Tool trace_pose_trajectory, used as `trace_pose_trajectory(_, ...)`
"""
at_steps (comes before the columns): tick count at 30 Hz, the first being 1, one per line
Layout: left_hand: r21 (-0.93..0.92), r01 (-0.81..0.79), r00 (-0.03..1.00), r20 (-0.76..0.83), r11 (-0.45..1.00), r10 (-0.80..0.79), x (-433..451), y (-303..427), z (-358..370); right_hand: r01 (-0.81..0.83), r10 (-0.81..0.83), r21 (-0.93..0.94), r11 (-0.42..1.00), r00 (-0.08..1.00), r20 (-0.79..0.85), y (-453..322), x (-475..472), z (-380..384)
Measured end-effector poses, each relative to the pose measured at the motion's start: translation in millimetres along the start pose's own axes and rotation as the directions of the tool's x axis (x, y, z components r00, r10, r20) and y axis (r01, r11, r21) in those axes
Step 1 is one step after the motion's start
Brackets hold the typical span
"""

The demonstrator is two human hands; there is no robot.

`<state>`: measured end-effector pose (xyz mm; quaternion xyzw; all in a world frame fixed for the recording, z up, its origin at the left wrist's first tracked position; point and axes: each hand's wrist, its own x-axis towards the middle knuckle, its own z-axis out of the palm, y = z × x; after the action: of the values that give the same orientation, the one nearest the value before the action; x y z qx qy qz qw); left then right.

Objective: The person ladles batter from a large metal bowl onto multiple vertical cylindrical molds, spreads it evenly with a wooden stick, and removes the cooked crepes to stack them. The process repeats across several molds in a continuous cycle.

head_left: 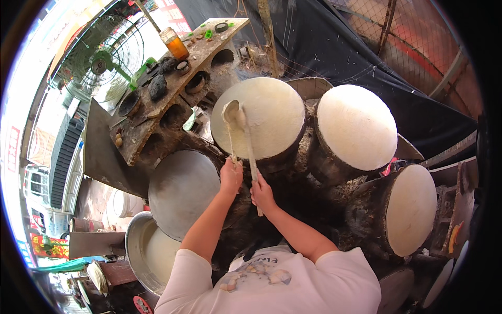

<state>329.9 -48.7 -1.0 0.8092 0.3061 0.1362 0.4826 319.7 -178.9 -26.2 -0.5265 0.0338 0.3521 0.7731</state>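
My left hand [231,175] grips the handle of a ladle [231,111] whose bowl is coated with pale batter. Beside it, my right hand [262,193] is closed around a long pale stick [251,151], its upper end close to the ladle bowl. Both tools are over a round griddle [270,114] covered with a pale layer. To the left lies a bare grey round griddle [182,192]. A large metal basin [131,239] of pale batter [159,251] stands below that one, partly hidden by it and my left sleeve.
More round griddles with pale layers stand at right, two of them nearest [357,127] [411,210]. A sooty ledge [168,98] at upper left bears a jar of orange liquid [175,44] and dark lumps. Behind it stands a green fan [100,61]. Black sheeting [333,51] hangs beyond.
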Motion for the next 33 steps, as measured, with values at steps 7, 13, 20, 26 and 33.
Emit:
trace_pose_trajectory(7, -0.506, 0.601, 0.717, 0.684, -0.619, 0.138, -10, 54, -67, 0.477, -0.493, -0.525, 0.705, 0.862, 0.121, -23, 32, 3)
trace_pose_trajectory(13, -0.454, 0.540, 0.825, 0.452, -0.708, 0.340, -32, 136, -126, 0.334, -0.641, -0.930, 0.150, 0.749, 0.166, -92, 23, -81)
trace_pose_trajectory(20, -0.702, 0.414, 0.899, 0.215, -0.580, 0.382, -76, 161, -199, 0.157, -0.426, -0.905, -0.394, 0.842, 0.332, -157, 65, -131)
trace_pose_trajectory(26, -0.845, 0.061, 0.996, 0.020, -0.531, 0.083, -160, 90, -240, 0.387, -0.182, -0.747, -0.540, 0.813, 0.554, -139, 55, -119)
trace_pose_trajectory(33, -0.855, -0.193, 0.967, -0.081, -0.481, -0.243, -286, -10, -256, 0.338, -0.603, -0.909, -0.245, 0.681, 0.416, -161, 87, -121)
